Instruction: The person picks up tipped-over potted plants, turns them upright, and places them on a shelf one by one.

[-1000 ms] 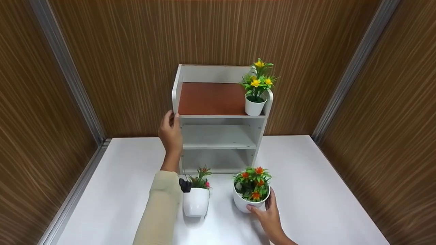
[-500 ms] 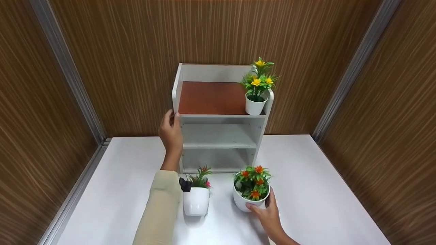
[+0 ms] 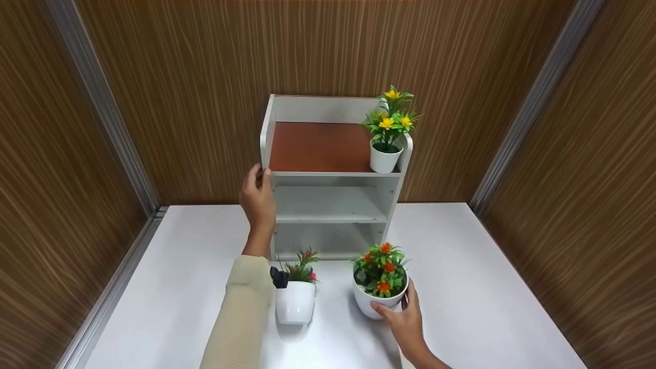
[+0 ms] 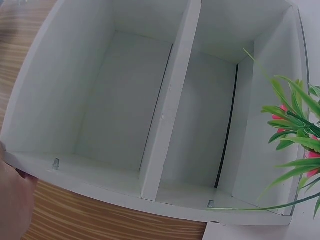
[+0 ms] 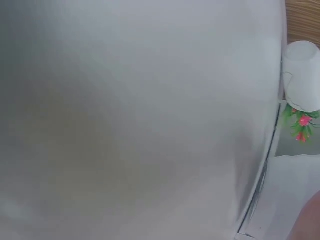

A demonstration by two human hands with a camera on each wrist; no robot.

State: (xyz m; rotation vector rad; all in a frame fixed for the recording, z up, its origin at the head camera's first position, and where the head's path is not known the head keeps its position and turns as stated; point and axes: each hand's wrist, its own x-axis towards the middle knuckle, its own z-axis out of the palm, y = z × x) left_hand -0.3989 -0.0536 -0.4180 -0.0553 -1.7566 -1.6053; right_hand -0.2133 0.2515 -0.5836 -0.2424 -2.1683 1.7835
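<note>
The left hand [image 3: 258, 202] pinched the side edge [image 3: 264, 146] of a boxy white shelf [image 3: 328, 205]. In front, the right hand [image 3: 408, 325] gripped a round white orange-flowered pot [image 3: 365, 302] from one side only, a hold that could let it tip.

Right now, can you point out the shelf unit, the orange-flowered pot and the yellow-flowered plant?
Shelf unit [image 3: 323, 148]: head view, on its brown top board.
Orange-flowered pot [image 3: 365, 302]: head view, on its white outer wall.
Yellow-flowered plant [image 3: 386, 123]: head view, on a yellow flower.
</note>
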